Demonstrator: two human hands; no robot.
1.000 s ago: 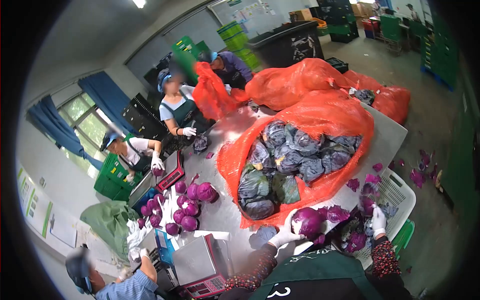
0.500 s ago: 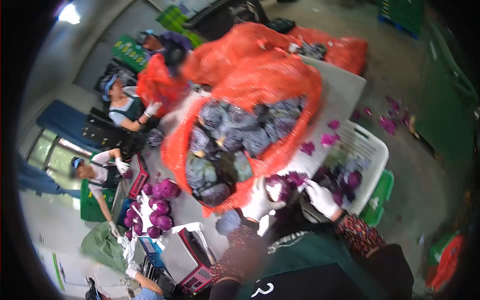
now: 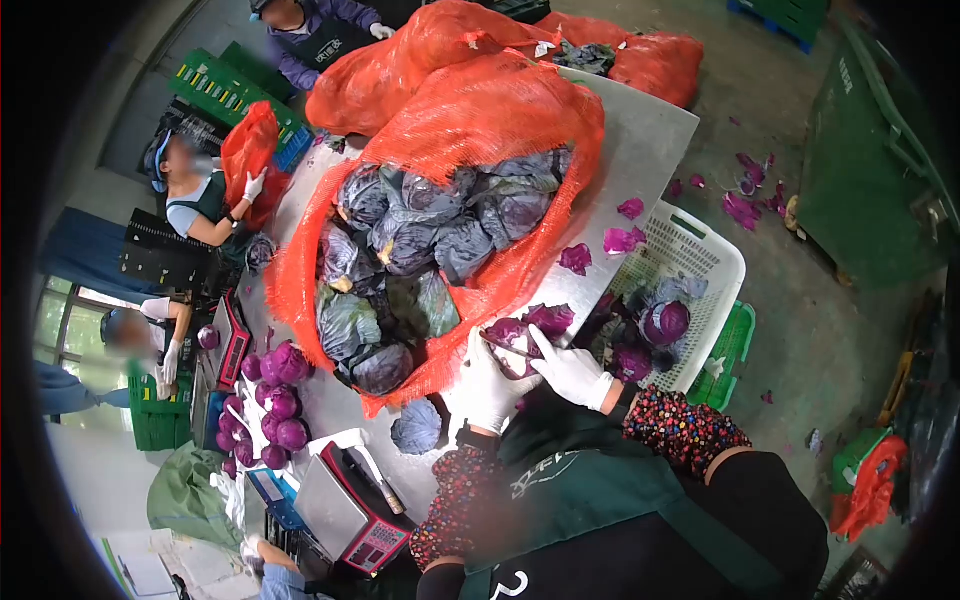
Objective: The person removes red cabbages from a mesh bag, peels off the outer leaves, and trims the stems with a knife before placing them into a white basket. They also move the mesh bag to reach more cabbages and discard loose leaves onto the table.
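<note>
- Evidently, the purple cabbage (image 3: 508, 333) was steadied from its left side by the cupped left hand (image 3: 482, 392), its pale patch being exposed beside the other hand's fingers.
- The right hand (image 3: 578, 374) was laid against the cabbage with fingers extended; whether anything was gripped in it could not be told (the palm was hidden).
- The cabbage was positioned near the edge of the counter (image 3: 645, 130), between the red mesh sack (image 3: 480, 110) and the white basket (image 3: 735, 265), presumably so that both could be reached.
- The sack's mouth was spread open, perhaps for access to the dark-leaved cabbages (image 3: 410, 240) inside.
- The basket was set beside the counter's edge, seemingly for catching loose leaves (image 3: 680, 290).
- Smooth purple heads (image 3: 285, 365) were grouped near the scale (image 3: 330, 505), probably for separation.
</note>
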